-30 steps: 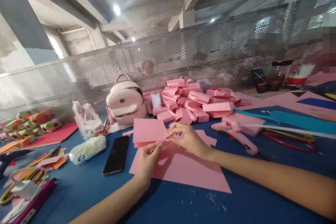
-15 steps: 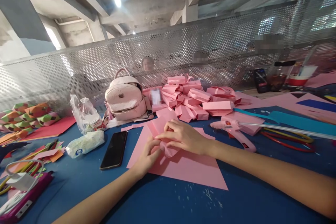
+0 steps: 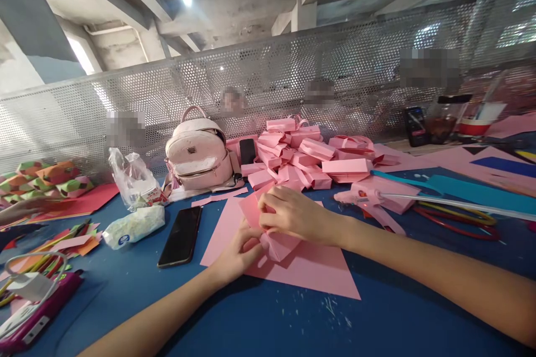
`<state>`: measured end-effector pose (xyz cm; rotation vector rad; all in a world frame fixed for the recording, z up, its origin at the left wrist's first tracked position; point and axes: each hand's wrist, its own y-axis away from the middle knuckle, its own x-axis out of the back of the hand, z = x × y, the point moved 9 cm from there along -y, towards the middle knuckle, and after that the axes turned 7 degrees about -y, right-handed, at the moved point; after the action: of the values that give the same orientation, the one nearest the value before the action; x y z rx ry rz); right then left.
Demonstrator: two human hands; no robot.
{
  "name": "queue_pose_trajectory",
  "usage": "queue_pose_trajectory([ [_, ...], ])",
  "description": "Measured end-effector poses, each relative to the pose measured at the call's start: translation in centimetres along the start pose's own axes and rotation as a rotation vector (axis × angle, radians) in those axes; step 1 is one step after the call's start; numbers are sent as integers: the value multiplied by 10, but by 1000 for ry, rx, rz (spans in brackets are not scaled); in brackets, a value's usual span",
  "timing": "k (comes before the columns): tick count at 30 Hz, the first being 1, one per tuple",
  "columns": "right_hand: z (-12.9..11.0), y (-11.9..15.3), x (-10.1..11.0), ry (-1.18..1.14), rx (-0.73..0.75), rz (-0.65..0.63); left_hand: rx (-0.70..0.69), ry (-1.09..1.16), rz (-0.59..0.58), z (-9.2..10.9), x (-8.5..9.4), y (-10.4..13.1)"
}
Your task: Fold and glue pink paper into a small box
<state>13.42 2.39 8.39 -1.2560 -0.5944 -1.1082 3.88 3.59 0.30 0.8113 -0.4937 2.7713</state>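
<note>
Between my two hands is a pink folded paper piece (image 3: 281, 246), with creased flaps and one panel standing up behind the fingers. My left hand (image 3: 238, 251) grips its left side with bent fingers. My right hand (image 3: 295, 215) is curled over the top and right of it, fingertips pressed to the paper; part of the piece is hidden under that hand. Beneath lies a flat pink paper sheet (image 3: 322, 273) on the blue table (image 3: 234, 323). Behind the hands rises a pile of folded pink paper pieces (image 3: 307, 150).
Right of my hands lies a pink glue gun (image 3: 371, 203) beside a teal strip (image 3: 473, 192). To the left are a black phone (image 3: 180, 237), a tissue pack (image 3: 134, 227), a pink backpack (image 3: 196, 156) and a purple power strip (image 3: 46, 312). Another person's hand (image 3: 25, 206) reaches in from the left edge.
The folded paper has turned in my hands, showing more of its lower flap. My right hand has shifted slightly left and is curled tighter. Another person's hand has appeared at the left.
</note>
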Motion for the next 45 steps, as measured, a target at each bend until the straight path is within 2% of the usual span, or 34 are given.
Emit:
queue_pose_trajectory([
  [11,-7,-1,3,-3,27,56,-15,7,-17,-4,-4,-1],
  [17,-7,-2,2,-32,0,25,-35,17,-29,1,-5,-2],
  [26,-8,-2,0,-33,-11,31,-51,14,42,2,-5,-1],
  [36,-5,-3,3,-92,-59,-3,-52,-17,32,6,-3,-1],
  [45,-10,-3,3,22,-93,34,-120,-104,121,14,2,0],
])
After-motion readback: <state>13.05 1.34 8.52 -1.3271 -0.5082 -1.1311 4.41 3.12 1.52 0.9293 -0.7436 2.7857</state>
